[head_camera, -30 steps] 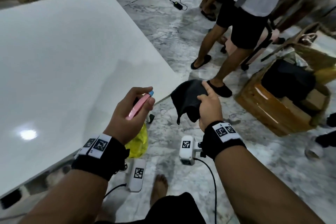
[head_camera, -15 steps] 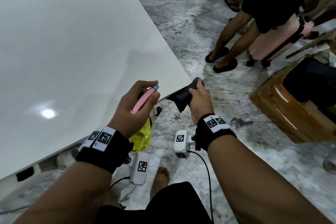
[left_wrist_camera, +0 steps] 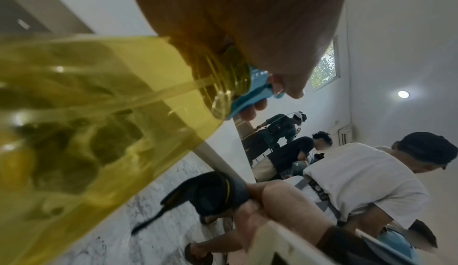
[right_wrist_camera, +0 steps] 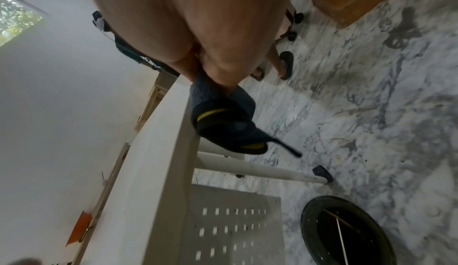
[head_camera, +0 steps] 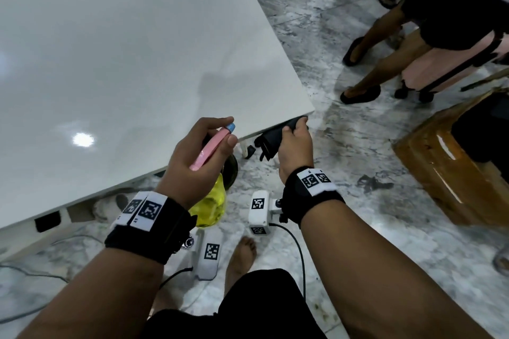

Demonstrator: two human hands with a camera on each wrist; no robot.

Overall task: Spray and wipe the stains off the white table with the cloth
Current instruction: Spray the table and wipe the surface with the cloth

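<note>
Moved: our right hand (head_camera: 294, 146) has carried the dark cloth (head_camera: 271, 140) against the white table (head_camera: 137, 49) corner.
Right grip: fingers bunch the cloth.
Left hand (head_camera: 192, 162): wrapped round our yellow spray bottle (head_camera: 210, 205), beside the table's near edge.

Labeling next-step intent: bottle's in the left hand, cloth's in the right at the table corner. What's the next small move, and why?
Probably squeeze the trigger to spray the table. The left hand holds the spray bottle over the near edge, nozzle toward the top. The right hand holds the cloth bunched just below the corner, not on the surface. I can't make out any stain.
</note>
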